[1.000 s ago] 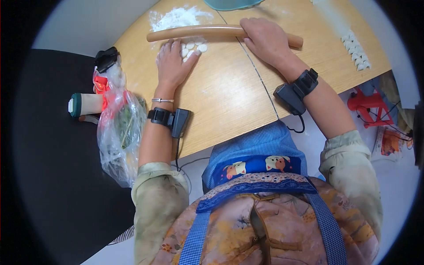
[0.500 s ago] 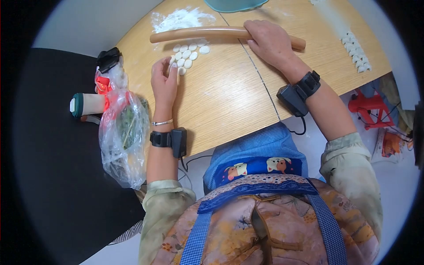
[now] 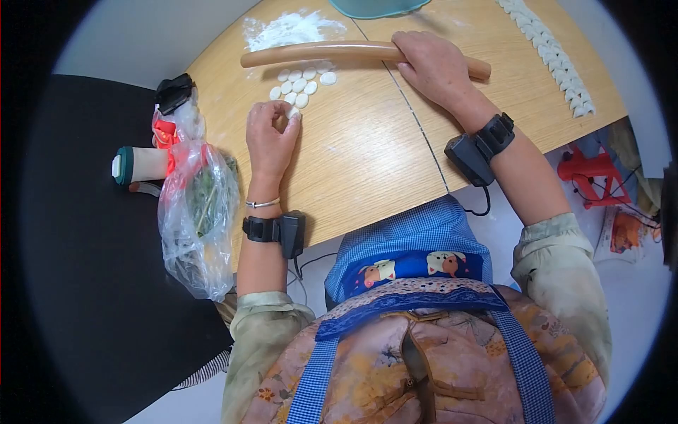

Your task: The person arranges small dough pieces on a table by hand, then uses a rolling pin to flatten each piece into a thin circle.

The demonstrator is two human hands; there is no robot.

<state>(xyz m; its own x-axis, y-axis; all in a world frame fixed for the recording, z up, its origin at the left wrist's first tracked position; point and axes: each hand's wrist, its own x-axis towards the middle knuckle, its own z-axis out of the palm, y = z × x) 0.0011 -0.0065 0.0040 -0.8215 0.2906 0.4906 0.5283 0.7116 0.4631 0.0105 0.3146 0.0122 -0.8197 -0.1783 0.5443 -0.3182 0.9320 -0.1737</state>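
Observation:
My right hand [image 3: 432, 69] is wrapped round a long wooden rolling pin [image 3: 325, 52], which lies slantwise across the upper table. Below the pin, several small flat white dough rounds [image 3: 299, 85] are grouped on the wood. My left hand [image 3: 272, 134] is at the lower edge of this group, with thumb and index finger pinched on one dough round [image 3: 292, 112]. Behind the pin lies a patch of white flour [image 3: 293, 32].
Rows of folded white dumplings [image 3: 551, 58] run along the table's right side. A teal container [image 3: 378, 6] stands at the far edge. To the left are a plastic bag with greens [image 3: 201, 205], a bottle [image 3: 145, 165] and a black object [image 3: 174, 95]. A red stool [image 3: 593, 177] is at the right.
My left hand has moved slightly right and toward me, and its fingers have closed on the lowest dough round. My right hand and the rolling pin have barely shifted.

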